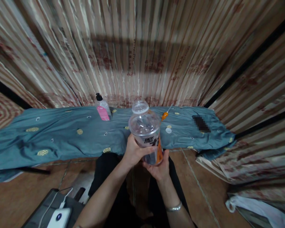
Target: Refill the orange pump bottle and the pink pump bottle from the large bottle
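Left hand (133,152): grip clamped round the bottle (144,125). Right hand (159,169): grip closed on its base. The bottle is at the near edge of the worktop (61,139). Squeeze lightly; hold the uncapped neck (140,107) uppermost.

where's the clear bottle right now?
Head view, just right of centre: the clear bottle is in both hands, left hand around its side, right hand cupped at its base, right of the pump bottle.

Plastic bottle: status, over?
Left grip around plastic bottle; right grip cupped at its base. Bottle uncapped. Pink-labelled pump bottle apart, left, not blocking.
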### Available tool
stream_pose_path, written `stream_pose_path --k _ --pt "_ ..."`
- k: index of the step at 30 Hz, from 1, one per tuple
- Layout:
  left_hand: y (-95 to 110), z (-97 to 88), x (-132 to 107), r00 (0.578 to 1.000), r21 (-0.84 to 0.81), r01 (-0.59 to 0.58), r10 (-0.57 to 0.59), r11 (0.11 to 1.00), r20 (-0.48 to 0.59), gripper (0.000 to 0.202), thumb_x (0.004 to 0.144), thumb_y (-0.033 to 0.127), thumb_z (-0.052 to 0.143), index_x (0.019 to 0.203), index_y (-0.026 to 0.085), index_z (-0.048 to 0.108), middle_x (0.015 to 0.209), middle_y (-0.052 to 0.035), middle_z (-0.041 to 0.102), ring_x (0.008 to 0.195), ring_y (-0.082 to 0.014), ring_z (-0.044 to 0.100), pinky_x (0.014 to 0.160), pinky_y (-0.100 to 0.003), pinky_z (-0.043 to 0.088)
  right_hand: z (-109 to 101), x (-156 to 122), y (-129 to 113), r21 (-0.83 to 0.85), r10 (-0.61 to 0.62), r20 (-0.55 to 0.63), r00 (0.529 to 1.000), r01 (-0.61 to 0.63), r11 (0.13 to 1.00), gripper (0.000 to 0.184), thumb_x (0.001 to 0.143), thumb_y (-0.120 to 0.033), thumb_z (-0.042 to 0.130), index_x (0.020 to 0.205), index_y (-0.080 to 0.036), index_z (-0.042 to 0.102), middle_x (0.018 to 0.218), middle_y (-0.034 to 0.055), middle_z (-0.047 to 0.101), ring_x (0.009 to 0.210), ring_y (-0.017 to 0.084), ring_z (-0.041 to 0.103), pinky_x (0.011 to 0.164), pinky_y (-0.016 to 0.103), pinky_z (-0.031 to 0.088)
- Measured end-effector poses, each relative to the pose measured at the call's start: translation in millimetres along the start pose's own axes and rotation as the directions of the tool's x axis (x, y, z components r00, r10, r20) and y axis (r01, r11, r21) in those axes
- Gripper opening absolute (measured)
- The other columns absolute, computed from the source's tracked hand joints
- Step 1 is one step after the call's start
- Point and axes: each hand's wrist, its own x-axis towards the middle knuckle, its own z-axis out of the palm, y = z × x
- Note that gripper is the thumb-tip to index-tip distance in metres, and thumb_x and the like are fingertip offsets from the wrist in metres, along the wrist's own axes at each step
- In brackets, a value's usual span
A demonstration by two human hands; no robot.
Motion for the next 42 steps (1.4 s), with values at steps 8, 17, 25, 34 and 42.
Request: stream_pose_path --k 8,17,25,34,42 --pt "-18 17.6 30 0.958 -0.014 -0.170 0.169 0.985 0.229 0.098 0.052 0.062 0.099 0.133 0.018 0.064 0.133 -0.0148 0.072 0.134 -0.0392 0.064 0.117 -0.051 0.050 -8 -18 -29 0.063 -0.135 -0.155 0.979 0.147 0.987 0.048 0.060 -0.058 0.097 0.095 -0.028 0.084 0.096 0.0045 0.085 0.079 0.022 0.079 0.060 0.026 0.063" --pt "-66 -61.5 91 0.917 0.351 -0.308 0.374 0.884 -0.137 0.116 0.061 0.062 0.096 0.156 0.030 0.038 0.164 -0.0173 0.046 0.157 -0.0390 0.039 0.129 -0.060 0.031 -18 -28 -54 0.040 -0.195 -0.279 0.940 0.214 0.976 0.080 0.042 -0.059 0.100 0.111 -0.022 0.082 0.103 0.0140 0.082 0.075 0.021 0.073 0.051 0.021 0.055" --pt "-115 -60.3 97 0.949 0.461 -0.210 0.293 0.862 -0.114 0.086 0.067 0.039 0.095 0.141 0.026 0.053 0.138 -0.0116 0.068 0.132 -0.0328 0.066 0.115 -0.051 0.052 -34 -24 -51 0.007 -0.191 -0.343 0.920 0.206 0.979 0.071 0.044 -0.056 0.101 0.105 -0.025 0.082 0.105 0.0161 0.082 0.077 0.024 0.076 0.054 0.026 0.058" --pt "-105 -53.4 93 0.885 0.635 -0.274 0.447 0.723 -0.127 0.090 0.059 0.035 0.097 0.138 0.024 0.055 0.138 -0.0113 0.061 0.131 -0.0324 0.061 0.115 -0.051 0.051 -38 -21 -49 0.016 -0.152 -0.327 0.933 0.166 0.986 0.073 0.045 -0.058 0.100 0.108 -0.025 0.081 0.106 0.0153 0.081 0.077 0.024 0.074 0.052 0.025 0.055" --pt "-107 -52.6 89 0.924 0.542 -0.291 0.379 0.788 -0.054 0.093 0.065 0.051 0.094 0.143 0.023 0.051 0.150 -0.0150 0.057 0.143 -0.0368 0.054 0.125 -0.056 0.040 -41 -21 -51 0.010 -0.165 -0.303 0.939 0.176 0.984 0.069 0.051 -0.056 0.099 0.106 -0.021 0.079 0.109 0.0177 0.079 0.081 0.025 0.072 0.054 0.027 0.056"
